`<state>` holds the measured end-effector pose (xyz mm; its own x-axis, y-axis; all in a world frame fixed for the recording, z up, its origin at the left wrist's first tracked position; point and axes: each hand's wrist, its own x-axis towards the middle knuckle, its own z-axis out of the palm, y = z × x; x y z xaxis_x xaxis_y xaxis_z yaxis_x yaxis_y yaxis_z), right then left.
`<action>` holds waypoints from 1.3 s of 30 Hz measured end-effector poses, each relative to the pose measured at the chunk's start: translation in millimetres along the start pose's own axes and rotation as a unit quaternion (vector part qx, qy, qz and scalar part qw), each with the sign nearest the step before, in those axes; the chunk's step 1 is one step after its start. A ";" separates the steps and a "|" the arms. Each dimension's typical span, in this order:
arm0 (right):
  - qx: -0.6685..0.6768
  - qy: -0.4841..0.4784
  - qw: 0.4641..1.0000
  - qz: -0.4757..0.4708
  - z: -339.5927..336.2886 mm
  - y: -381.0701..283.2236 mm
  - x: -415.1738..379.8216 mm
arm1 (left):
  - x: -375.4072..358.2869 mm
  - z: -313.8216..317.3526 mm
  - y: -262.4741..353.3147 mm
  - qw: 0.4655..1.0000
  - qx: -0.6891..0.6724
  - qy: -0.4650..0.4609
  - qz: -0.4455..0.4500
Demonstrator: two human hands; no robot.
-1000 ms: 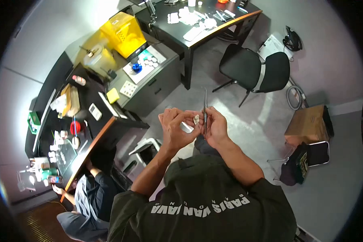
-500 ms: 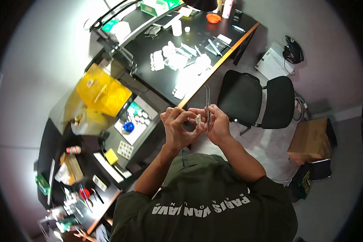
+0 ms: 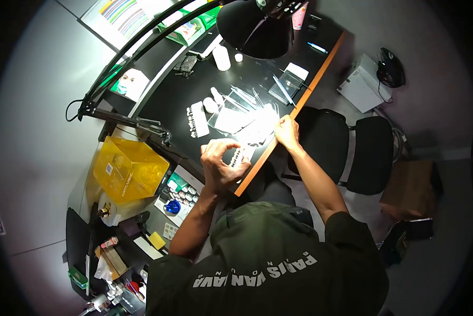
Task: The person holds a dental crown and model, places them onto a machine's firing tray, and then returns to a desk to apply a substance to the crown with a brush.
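My left hand [image 3: 222, 166] is curled into a ring above the table's near edge, its thumb and index finger close together; anything small between their tips is lost in the glare. Through the ring shows a strip of small whitish pieces [image 3: 236, 157]. My right hand [image 3: 287, 131] is closed at the wooden table edge, right of the brightly lit work area. What it holds I cannot make out. Beyond both hands lie a white block with small pieces along its side [image 3: 197, 119], a white round item [image 3: 210, 105] and several slim tools [image 3: 243, 99].
A black lamp [image 3: 255, 31] hangs over the black table [image 3: 163, 102]. A dark tray with a slim tool [image 3: 287, 87] lies at the right edge, and a white cylinder [image 3: 222, 58] stands farther back. Black chair [image 3: 326, 139] at right; yellow translucent box [image 3: 128, 168] at left.
Both hands have moved apart. My right hand has gone up to the table edge and closed; the long tweezers on it before are no longer distinct. The view has shifted, and the lamp shows more.
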<state>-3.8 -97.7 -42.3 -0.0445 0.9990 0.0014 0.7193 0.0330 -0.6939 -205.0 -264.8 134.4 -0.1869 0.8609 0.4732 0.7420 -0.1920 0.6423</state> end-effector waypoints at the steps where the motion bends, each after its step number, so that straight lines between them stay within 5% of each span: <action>1: -0.026 -0.027 0.999 0.020 -1.4 -3.8 12.8 | 9.6 3.1 1.1 1.000 0.010 0.006 -0.008; 19: -0.060 -0.168 0.983 -0.034 -11.7 -8.7 65.8 | 87.5 77.2 -23.3 0.986 -0.083 0.070 -0.128; 39: -0.050 -0.121 0.989 -0.068 -3.8 4.3 56.0 | 79.2 95.9 -31.2 0.984 -0.115 0.031 -0.131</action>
<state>-0.6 -41.6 -42.5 -0.3017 0.9490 -0.0918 0.7600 0.1812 -0.6241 -181.2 -145.4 94.0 -0.3975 0.8657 0.3043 0.4982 -0.0749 0.8638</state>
